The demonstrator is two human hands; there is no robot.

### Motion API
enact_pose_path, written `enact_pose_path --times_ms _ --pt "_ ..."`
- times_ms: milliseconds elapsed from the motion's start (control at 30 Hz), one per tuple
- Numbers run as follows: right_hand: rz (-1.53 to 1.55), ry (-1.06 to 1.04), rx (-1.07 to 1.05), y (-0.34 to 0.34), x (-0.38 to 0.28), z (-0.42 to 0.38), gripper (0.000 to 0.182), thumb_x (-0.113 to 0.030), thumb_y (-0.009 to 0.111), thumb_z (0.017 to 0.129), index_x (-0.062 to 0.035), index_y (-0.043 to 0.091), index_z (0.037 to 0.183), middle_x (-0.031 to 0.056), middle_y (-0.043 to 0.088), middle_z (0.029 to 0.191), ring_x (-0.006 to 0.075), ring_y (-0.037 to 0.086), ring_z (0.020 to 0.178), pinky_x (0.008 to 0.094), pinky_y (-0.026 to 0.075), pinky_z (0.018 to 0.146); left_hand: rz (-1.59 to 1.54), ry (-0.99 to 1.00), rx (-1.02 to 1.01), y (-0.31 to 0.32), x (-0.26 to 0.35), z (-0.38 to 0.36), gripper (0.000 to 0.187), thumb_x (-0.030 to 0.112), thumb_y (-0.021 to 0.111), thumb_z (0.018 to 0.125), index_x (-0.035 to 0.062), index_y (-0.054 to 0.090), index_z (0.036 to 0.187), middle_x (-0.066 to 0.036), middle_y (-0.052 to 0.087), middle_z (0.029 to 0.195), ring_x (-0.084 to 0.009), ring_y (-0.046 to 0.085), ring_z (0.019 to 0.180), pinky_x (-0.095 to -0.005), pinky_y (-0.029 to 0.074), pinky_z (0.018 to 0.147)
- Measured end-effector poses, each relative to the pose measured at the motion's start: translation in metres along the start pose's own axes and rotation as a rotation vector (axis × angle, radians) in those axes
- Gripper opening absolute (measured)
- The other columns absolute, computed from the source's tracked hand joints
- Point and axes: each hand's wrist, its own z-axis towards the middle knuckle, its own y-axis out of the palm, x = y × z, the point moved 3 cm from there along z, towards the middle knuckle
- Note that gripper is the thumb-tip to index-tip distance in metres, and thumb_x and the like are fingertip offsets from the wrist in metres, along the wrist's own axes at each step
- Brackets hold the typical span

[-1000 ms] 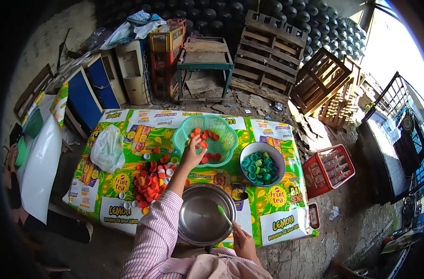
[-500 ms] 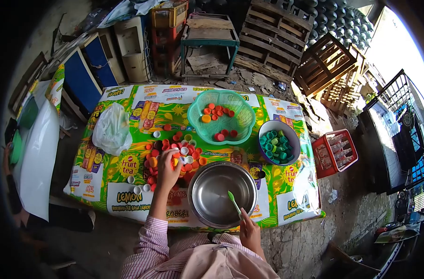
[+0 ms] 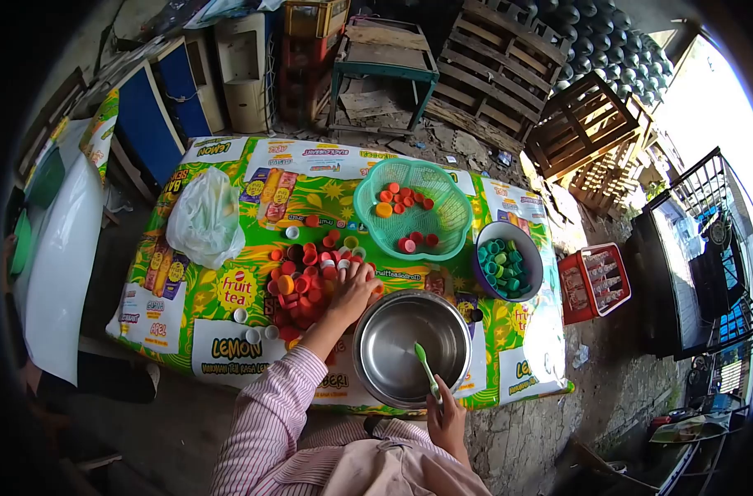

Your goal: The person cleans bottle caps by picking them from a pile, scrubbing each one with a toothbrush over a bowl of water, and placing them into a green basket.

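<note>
My left hand (image 3: 354, 291) rests on the right edge of a heap of red, orange and white plastic bottle caps (image 3: 304, 291) on the table. Its fingers are bent downward among the caps, and what they grip is hidden under them. In my right hand (image 3: 447, 420) is a green and white toothbrush (image 3: 428, 374), its head pointing into a steel bowl (image 3: 364, 374). That bowl stands at the near table edge. Behind it, a mint-green plastic basket (image 3: 457, 217) contains several red caps and an orange one. Green caps (image 3: 504, 266) fill a purple-rimmed bowl (image 3: 535, 248) on the right.
A knotted white plastic bag (image 3: 204, 219) lies at the left of the printed tablecloth (image 3: 236, 288). Several loose white caps (image 3: 253, 335) sit near the heap. A red crate (image 3: 576, 285) of bottles stands right of the table. Wooden pallets (image 3: 496, 70) lean behind.
My left hand has moved right and down, from above the middle of the heap onto its right edge. The toothbrush stays in my right hand over the steel bowl. The view has shifted slightly.
</note>
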Motion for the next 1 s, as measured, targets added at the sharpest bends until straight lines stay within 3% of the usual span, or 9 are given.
enact_pose_path --times_ms 233,333,367,433,533,633,700,833,1000 --pt "-0.013 0.085 0.035 -0.006 0.009 -0.003 0.041 -0.006 0.057 0.082 -0.0076 0.050 0.123 0.0120 0.051 0.056 0.0168 0.048 0.042 0.0303 0.037 0.043 -0.031 0.008 -0.021 0.004 -0.003 0.008 0.007 0.012 0.063 0.073 0.0095 0.060 0.078 -0.005 0.051 0.103 -0.0238 0.045 0.102 -0.0396 0.036 0.084" --pt "-0.004 0.005 0.088 -0.006 0.009 0.000 0.041 -0.007 0.058 0.082 -0.0076 0.050 0.123 0.0128 0.053 0.060 0.0164 0.048 0.043 0.0297 0.037 0.044 -0.575 -0.126 0.262 -0.008 -0.012 0.003 0.012 0.006 0.059 0.081 0.0026 0.054 0.091 -0.013 0.059 0.099 -0.0285 0.058 0.090 -0.0386 0.046 0.078" --pt "0.011 0.020 0.058 -0.006 0.008 0.001 0.041 -0.007 0.058 0.082 -0.0072 0.051 0.123 0.0137 0.055 0.064 0.0164 0.048 0.044 0.0296 0.038 0.044 -1.045 -0.334 0.151 -0.002 -0.017 -0.002 0.010 0.009 0.056 0.087 0.0040 0.055 0.094 -0.011 0.061 0.100 -0.0202 0.059 0.094 -0.0320 0.047 0.078" --pt "0.030 0.038 0.020 -0.006 0.007 0.004 0.041 -0.007 0.058 0.082 -0.0069 0.051 0.123 0.0146 0.057 0.067 0.0164 0.049 0.044 0.0296 0.039 0.044 -1.407 -0.538 -0.031 -0.017 -0.012 -0.010 0.013 0.011 0.054 0.089 0.0053 0.054 0.100 -0.009 0.059 0.104 -0.0148 0.057 0.099 -0.0263 0.046 0.080" --pt "0.084 0.000 0.023 -0.005 0.011 0.008 0.041 -0.009 0.059 0.082 -0.0064 0.051 0.122 0.0178 0.060 0.074 0.0189 0.052 0.047 0.0317 0.041 0.047 -1.951 -0.656 -0.001 -0.054 0.020 -0.021 0.024 0.011 0.055 0.089 0.0060 0.050 0.112 -0.007 0.058 0.104 -0.0131 0.056 0.099 -0.0225 0.046 0.080" --pt "0.061 0.012 0.000 -0.010 0.020 0.013 0.041 -0.010 0.059 0.082 -0.0064 0.051 0.122 0.0179 0.061 0.075 0.0199 0.052 0.047 0.0322 0.041 0.047 -1.612 -0.543 0.019 -0.062 0.035 -0.034 0.035 0.009 0.052 0.090 0.0041 0.041 0.123 -0.008 0.054 0.112 -0.0160 0.056 0.101 -0.0288 0.045 0.086" --pt "0.050 0.010 0.046 -0.020 0.025 0.017 0.041 -0.009 0.059 0.082 -0.0062 0.051 0.122 0.0151 0.059 0.070 0.0172 0.049 0.046 0.0310 0.040 0.046 -1.306 -0.431 -0.007 -0.068 0.055 -0.039 0.048 0.017 0.063 0.084 0.0041 0.040 0.123 -0.007 0.060 0.105 -0.0162 0.056 0.101 -0.0307 0.044 0.087" --pt "0.076 -0.025 0.068 -0.038 0.045 0.025 0.043 -0.006 0.059 0.081 -0.0055 0.050 0.123 0.0117 0.055 0.066 0.0141 0.045 0.044 0.0291 0.037 0.044 -0.372 -0.133 -0.012 -0.054 0.099 -0.048 0.063 0.021 0.073 0.071 0.0104 0.044 0.126 -0.001 0.063 0.097 -0.0222 0.055 0.095 -0.0376 0.039 0.089" --pt "0.105 -0.042 0.011 -0.054 0.055 0.034 0.041 -0.005 0.059 0.082 -0.0031 0.051 0.122 0.0132 0.059 0.073 0.0117 0.049 0.045 0.0273 0.038 0.044 -0.182 -0.142 -0.166 -0.011 0.116 -0.054 0.062 0.019 0.073 0.067 0.0166 0.048 0.124 0.001 0.060 0.090 -0.0183 0.053 0.093 -0.0362 0.035 0.082"
